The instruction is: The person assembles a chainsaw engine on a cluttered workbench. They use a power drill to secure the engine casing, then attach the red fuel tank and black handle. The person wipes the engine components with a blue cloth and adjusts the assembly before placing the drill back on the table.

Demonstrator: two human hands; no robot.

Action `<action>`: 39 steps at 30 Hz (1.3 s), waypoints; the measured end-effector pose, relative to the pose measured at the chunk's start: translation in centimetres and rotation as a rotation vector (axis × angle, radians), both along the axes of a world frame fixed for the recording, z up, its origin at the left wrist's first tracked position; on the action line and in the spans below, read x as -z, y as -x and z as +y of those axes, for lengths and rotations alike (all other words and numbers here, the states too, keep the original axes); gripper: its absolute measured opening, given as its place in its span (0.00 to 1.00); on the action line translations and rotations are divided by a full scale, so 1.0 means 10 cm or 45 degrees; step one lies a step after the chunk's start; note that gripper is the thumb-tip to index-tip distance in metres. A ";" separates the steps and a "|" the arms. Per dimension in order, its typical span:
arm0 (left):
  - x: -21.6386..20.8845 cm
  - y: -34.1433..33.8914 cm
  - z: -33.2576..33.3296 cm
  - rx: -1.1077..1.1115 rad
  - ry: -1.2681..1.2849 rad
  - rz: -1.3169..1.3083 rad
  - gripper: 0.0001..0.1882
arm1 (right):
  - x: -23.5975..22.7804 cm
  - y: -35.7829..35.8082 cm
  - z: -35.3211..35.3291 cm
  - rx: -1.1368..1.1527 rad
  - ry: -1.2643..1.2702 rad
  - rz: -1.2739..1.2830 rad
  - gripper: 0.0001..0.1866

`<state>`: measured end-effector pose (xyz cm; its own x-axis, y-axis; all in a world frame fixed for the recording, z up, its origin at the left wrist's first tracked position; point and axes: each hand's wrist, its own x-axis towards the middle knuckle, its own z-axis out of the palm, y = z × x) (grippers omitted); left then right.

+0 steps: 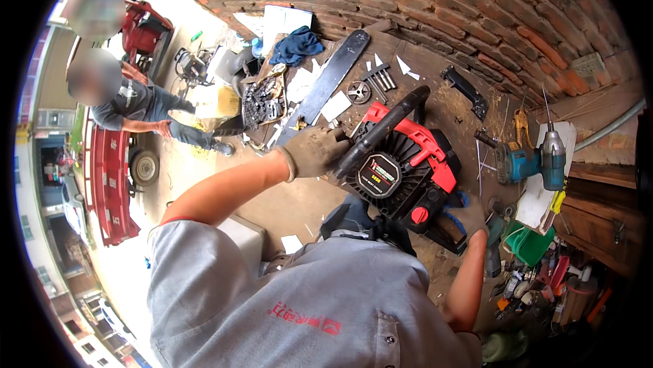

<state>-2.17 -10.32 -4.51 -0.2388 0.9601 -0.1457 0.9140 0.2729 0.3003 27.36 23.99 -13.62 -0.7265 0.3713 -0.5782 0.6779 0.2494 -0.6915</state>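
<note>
A red and black chainsaw body (391, 160) is held in front of me, with no guide bar visible on it. My left hand (314, 152), in a grey-brown work glove, is closed at its black tubular front handle. At the rear handle on the right is my right hand (468, 217), gloved and closed around it; its fingers are partly hidden. Beyond the saw a long dark guide bar (333, 77) lies on the workbench (422, 62). Near it are a round spoked metal part (358, 92), several metal rods (381, 79) and a black handle-shaped part (466, 92).
A heap of saw chain (264, 101) and a blue cloth (296, 45) lie left of the bar. Teal power tools (534, 160) and a green bin (527, 242) stand right. A brick wall (435, 4) bounds the bench. Another person (146, 103) is at left near a red cart (109, 184).
</note>
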 end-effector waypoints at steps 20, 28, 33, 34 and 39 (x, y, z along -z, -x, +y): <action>0.02 -0.08 -0.22 -0.706 -0.147 -0.391 0.17 | 0.03 -0.02 0.05 -0.103 -0.160 0.049 0.36; 0.08 -0.15 -0.03 -0.508 0.058 -0.247 0.16 | -0.04 0.04 0.07 -0.060 0.061 -0.015 0.32; 0.15 -0.10 0.01 -1.099 0.080 -0.506 0.24 | 0.20 -0.09 0.18 -0.030 0.063 0.014 0.27; 0.09 -0.08 -0.05 -1.115 0.127 -0.515 0.22 | 0.18 -0.08 0.16 -0.019 0.034 -0.002 0.25; 0.22 -0.11 -0.35 -0.398 -0.404 -0.365 0.23 | 0.33 -0.19 0.27 0.019 0.183 0.038 0.24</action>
<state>-1.06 -13.79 -6.70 -0.5142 0.8567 0.0394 0.6727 0.3744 0.6382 29.21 26.72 -16.90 -0.7392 0.2972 -0.6043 0.6593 0.1368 -0.7393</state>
